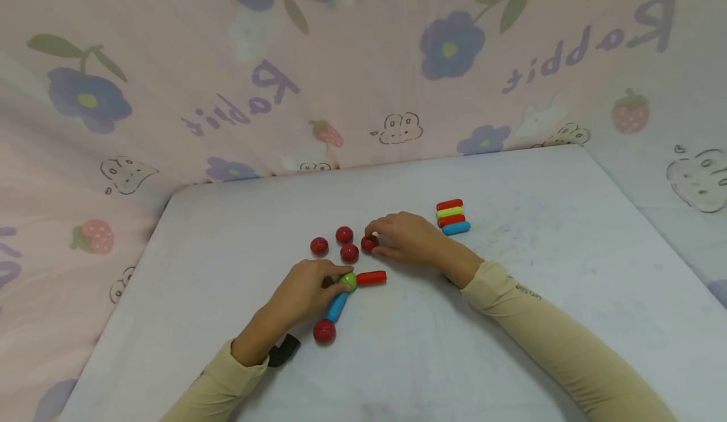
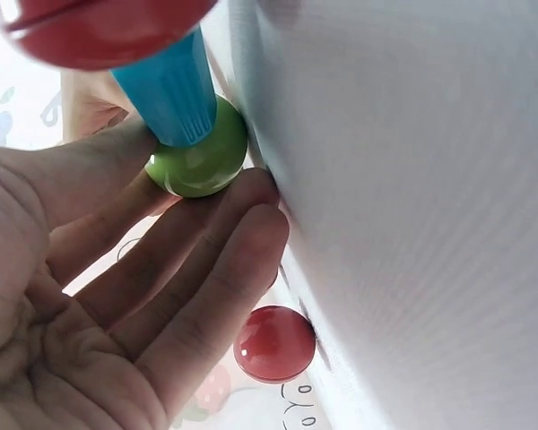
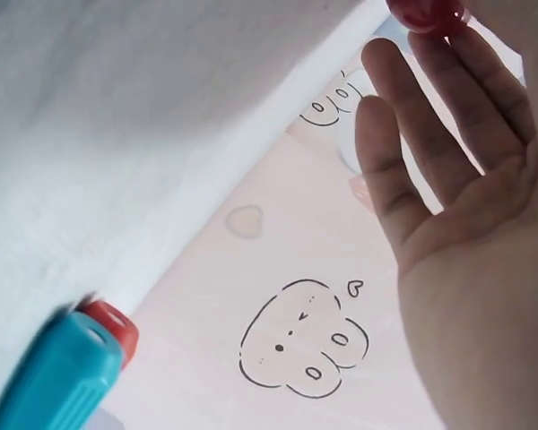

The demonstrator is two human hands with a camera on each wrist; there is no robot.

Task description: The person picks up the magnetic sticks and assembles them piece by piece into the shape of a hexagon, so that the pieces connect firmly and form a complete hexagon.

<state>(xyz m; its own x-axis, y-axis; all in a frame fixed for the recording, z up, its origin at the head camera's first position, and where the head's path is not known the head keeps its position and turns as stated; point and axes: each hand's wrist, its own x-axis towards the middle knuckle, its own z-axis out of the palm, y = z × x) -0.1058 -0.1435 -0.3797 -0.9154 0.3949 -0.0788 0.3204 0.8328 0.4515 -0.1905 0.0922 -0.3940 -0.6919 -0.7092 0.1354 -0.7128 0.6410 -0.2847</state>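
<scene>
My left hand pinches a green ball between thumb and fingers. Joined to that ball are a red rod, pointing right, and a blue rod, running toward the near edge to a red ball. In the left wrist view the blue rod meets the green ball beside my thumb. My right hand grips another red ball with thumb and fingertips. In the right wrist view this red ball shows only partly, at the top edge.
Several loose red balls lie between and beyond the hands. To the right, a row of short rods in red, yellow-green and blue lies on the white table. A patterned cloth hangs behind the table.
</scene>
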